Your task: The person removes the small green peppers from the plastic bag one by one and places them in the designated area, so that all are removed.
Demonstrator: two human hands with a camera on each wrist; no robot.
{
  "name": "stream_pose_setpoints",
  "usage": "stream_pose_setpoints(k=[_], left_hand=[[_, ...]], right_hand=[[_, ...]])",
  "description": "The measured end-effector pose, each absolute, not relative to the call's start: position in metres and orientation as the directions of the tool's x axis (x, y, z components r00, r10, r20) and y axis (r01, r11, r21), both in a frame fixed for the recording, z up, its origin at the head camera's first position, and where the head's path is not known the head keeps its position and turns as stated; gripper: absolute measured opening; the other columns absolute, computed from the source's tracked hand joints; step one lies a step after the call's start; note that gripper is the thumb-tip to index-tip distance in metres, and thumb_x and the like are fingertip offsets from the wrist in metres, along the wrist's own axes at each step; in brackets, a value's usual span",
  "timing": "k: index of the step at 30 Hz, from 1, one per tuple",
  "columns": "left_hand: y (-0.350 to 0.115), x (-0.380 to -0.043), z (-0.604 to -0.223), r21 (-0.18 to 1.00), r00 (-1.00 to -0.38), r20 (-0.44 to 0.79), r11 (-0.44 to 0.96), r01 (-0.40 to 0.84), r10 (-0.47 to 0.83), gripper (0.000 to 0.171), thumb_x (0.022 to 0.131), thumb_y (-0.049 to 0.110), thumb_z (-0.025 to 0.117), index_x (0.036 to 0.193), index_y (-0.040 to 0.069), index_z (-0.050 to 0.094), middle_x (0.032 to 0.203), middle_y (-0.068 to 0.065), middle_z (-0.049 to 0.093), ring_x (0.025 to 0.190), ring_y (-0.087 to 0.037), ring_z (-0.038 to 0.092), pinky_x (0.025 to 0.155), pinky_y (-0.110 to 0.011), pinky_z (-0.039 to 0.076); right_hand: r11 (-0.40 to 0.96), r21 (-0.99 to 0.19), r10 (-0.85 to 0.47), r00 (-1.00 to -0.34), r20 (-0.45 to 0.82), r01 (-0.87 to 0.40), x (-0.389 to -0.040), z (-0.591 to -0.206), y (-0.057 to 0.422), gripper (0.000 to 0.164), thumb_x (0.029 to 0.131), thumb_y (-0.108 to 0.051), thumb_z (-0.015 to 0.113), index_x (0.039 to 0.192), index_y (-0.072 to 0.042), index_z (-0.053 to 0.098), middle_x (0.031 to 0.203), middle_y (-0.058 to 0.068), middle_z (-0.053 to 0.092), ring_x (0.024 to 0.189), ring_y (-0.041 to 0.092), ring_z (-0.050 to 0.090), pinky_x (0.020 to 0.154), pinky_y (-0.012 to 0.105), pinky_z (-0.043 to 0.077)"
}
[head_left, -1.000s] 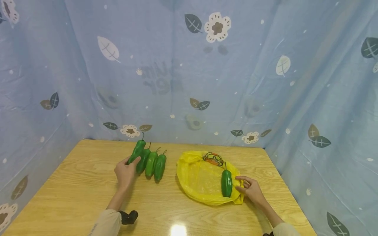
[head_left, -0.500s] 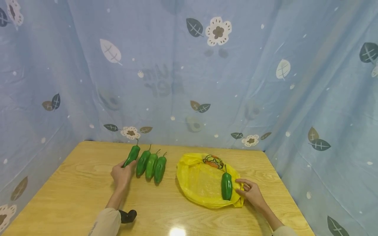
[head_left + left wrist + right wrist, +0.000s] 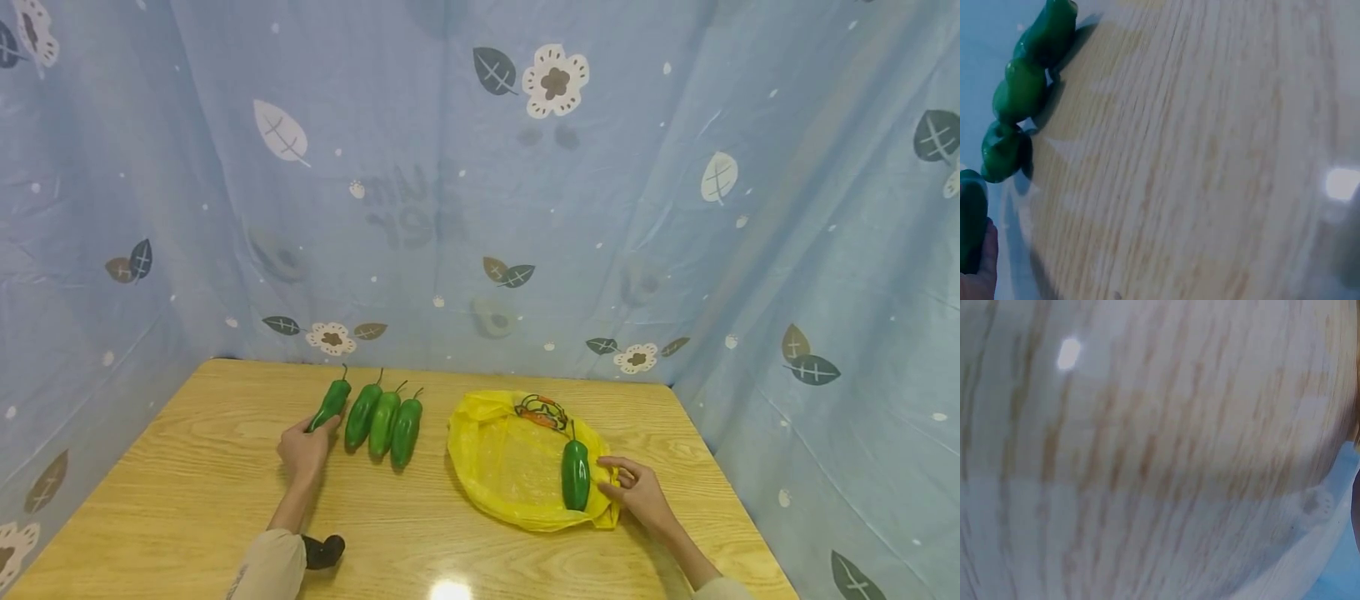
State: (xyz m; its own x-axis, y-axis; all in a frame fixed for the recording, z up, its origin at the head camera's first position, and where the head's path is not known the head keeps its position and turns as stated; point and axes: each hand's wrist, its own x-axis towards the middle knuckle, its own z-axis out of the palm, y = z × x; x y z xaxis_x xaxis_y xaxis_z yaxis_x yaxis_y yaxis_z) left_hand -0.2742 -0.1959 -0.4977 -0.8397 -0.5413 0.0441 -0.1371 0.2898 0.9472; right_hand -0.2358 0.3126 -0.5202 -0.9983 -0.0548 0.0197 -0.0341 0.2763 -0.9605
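On the left of the table, my left hand (image 3: 302,454) grips the lower end of a green chili pepper (image 3: 332,402), its stem pointing away from me. Three more green peppers (image 3: 384,423) lie side by side just to its right, a small gap apart. In the left wrist view the held pepper (image 3: 971,219) shows at the left edge. A yellow plastic bag (image 3: 498,508) lies spread with its mouth open, and one green pepper (image 3: 576,475) rests on its right part. My right hand (image 3: 641,496) holds the bag's right edge between thumb and fingers.
The wooden table (image 3: 187,467) reaches to a blue printed curtain (image 3: 450,208) at the back and sides. A black strap piece (image 3: 322,552) juts from my left wrist. Mostly tabletop (image 3: 1147,456) fills the right wrist view.
My left hand has moved left and lower with its pepper, from over the row's leftmost pepper to beside it. My right hand and the bag have stayed nearly in place.
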Motion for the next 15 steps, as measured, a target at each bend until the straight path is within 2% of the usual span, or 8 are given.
stream_pose_setpoints(k=[6,9,15], left_hand=[[-0.195,-0.275,-0.502,0.942,-0.843,0.054,0.308,-0.135,-0.535,0.039,0.090,0.021,0.066,0.112,-0.010,0.065,0.096,-0.028,0.065,0.077,-0.031,0.059,0.057,-0.028,0.042],[-0.197,-0.276,-0.504,0.934,-0.843,0.049,0.323,-0.151,-0.536,0.039,0.090,0.021,0.066,0.114,-0.009,0.064,0.096,-0.028,0.066,0.075,-0.031,0.060,0.054,-0.027,0.042],[-0.195,-0.276,-0.509,0.916,-0.846,0.054,0.364,-0.169,-0.530,0.040,0.089,0.022,0.064,0.115,-0.007,0.064,0.091,-0.024,0.066,0.068,-0.026,0.057,0.051,-0.027,0.041]], right_hand=[[0.285,-0.958,-0.047,-0.999,0.010,-0.023,-0.235,-0.519,0.311,0.045,0.084,0.004,0.069,0.125,0.010,0.055,0.141,0.031,0.039,0.130,0.050,0.031,0.089,0.036,0.052],[0.310,-0.951,-0.048,-0.999,0.012,-0.026,-0.236,-0.519,0.309,0.045,0.083,0.003,0.070,0.125,0.009,0.055,0.140,0.031,0.041,0.129,0.050,0.034,0.095,0.039,0.049],[0.324,-0.946,-0.047,-0.999,-0.008,-0.008,-0.235,-0.518,0.310,0.047,0.083,0.001,0.071,0.127,0.006,0.056,0.140,0.029,0.042,0.130,0.049,0.033,0.096,0.042,0.047]])
